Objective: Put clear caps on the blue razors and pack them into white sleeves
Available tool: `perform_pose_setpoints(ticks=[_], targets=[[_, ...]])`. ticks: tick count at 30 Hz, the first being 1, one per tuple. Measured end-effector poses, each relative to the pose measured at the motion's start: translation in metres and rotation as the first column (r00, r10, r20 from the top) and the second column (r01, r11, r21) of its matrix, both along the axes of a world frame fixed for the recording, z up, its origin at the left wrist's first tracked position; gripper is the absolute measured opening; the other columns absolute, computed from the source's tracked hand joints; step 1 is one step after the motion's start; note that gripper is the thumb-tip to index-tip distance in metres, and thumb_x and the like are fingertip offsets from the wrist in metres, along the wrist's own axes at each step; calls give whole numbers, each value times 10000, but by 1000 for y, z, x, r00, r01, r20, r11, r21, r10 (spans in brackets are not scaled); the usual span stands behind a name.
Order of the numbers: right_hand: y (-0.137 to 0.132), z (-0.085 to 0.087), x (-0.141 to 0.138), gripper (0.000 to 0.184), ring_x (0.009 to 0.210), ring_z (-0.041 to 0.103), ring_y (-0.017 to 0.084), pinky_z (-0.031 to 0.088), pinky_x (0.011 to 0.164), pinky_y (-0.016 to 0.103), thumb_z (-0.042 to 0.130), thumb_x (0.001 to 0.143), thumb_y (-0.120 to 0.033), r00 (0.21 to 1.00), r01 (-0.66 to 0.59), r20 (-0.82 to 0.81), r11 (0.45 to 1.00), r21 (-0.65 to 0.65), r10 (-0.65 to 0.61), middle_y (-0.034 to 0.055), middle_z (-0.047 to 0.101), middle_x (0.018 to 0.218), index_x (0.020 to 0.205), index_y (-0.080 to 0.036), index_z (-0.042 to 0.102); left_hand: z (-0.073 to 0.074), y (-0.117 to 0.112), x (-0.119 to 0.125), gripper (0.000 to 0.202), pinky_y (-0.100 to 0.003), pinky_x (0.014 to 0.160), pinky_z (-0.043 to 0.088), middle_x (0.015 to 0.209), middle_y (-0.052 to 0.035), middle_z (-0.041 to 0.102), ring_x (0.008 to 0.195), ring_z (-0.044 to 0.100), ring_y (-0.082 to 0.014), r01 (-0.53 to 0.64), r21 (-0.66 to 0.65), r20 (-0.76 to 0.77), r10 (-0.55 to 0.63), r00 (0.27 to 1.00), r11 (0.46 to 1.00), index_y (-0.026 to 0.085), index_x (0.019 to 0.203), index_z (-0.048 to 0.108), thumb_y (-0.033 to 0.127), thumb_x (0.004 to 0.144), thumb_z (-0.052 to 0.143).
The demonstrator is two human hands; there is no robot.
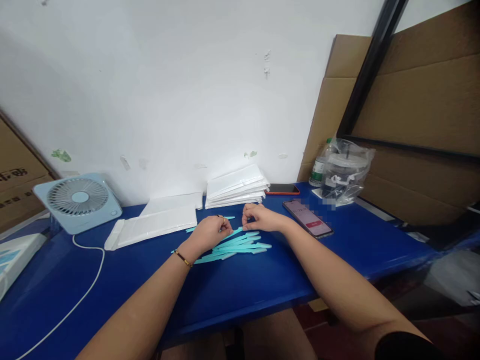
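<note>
Both my hands rest over a loose pile of thin turquoise plastic sticks (240,245) on a blue table (232,290). My left hand (210,231), with a ring and a wrist bracelet, has its fingers curled and pinched on one of the sticks. My right hand (258,217) is also closed, pinching the other end of what looks like the same stick. Just behind the hands lie flat white pouches (157,222) and a stack of white pouches (236,186).
A pale blue desk fan (77,201) with a white cable (80,295) stands at the left. Two phones (307,218) (282,189) lie at the right, next to a clear bag (347,170) and a bottle (318,167). Cardboard sheets (420,100) lean against the wall.
</note>
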State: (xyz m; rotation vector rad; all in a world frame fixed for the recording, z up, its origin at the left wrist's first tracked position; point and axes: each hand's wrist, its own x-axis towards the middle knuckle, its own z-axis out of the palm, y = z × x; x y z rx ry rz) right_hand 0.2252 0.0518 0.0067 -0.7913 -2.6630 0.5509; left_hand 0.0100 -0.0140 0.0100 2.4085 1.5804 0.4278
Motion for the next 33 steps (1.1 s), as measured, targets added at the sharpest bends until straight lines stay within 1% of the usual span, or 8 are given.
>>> perform_pose_setpoints(ticks=[5,8,13,17,21,24,27,33], targets=[[6,1,6,114,856,507,157,273,862,343,658,762,-293,991,106,-84,994,27,-103,15,535,882,771,-180,650,4,0,-7,263,-257,580,371,804,-27,649,698,574,-166,-113,83,-11,114,993,990,198,783,626,377,833,440],[5,3,5,138,823,504,147,290,842,326,643,774,-320,987,97,-129,995,24,-93,15,530,877,784,-182,651,6,-2,-6,278,-258,597,372,827,-25,641,732,574,-173,-105,104,-4,106,994,989,212,860,629,433,818,466],[7,-1,3,154,824,501,152,287,837,327,637,775,-336,987,97,-132,993,65,-88,20,532,882,787,-183,656,6,2,-7,260,-259,601,363,822,-21,645,721,569,-167,-85,105,-54,91,994,991,210,762,630,391,830,456],[20,-10,11,138,843,520,165,275,838,352,661,750,-308,974,219,-76,971,92,-213,20,539,865,739,-170,654,7,7,-24,242,-260,600,366,825,-28,647,736,575,-177,-181,98,-113,192,975,979,215,782,638,403,805,488],[27,-14,16,126,812,531,158,295,832,367,660,744,-313,940,330,-117,940,84,-319,10,537,856,734,-188,660,12,3,-36,299,-253,599,375,876,-28,639,779,578,-182,-234,71,-67,239,969,970,226,832,641,493,748,535],[19,-12,12,125,774,531,140,314,842,365,622,781,-306,944,290,-178,955,58,-276,7,545,839,745,-195,666,15,-6,-33,301,-251,579,364,808,-15,639,731,574,-169,-187,-29,-84,184,979,982,228,737,646,512,719,550],[4,-6,3,166,785,536,146,325,851,359,612,794,-350,964,202,-182,979,18,-195,24,569,852,793,-200,682,12,-13,-25,179,-250,561,342,736,-3,641,672,564,-154,-168,-115,-145,151,978,979,221,674,647,394,680,600],[-17,-5,-12,282,828,532,160,302,893,372,652,728,-472,994,67,-82,995,-78,-74,24,561,903,870,-231,686,5,-14,-9,135,-247,544,329,748,-2,648,677,566,-142,-142,-147,-95,129,987,979,210,714,633,306,744,541]])
